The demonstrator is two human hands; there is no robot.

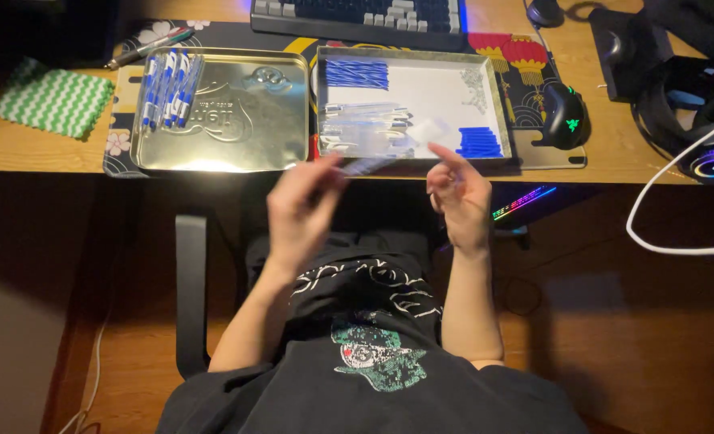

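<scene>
I find the left hand pinched around a clear pen barrel, which is blurred. Its long axis runs up and to the right, from the left fingers toward the right hand. The barrel sits in the air at the desk edge, just in front of the white-lined tray. The right hand is nearer the barrel's free end; its fingers are loosely curled, and I cannot tell whether they hold anything. Finished blue-and-white pens lie in the metal lid, well to the left.
</scene>
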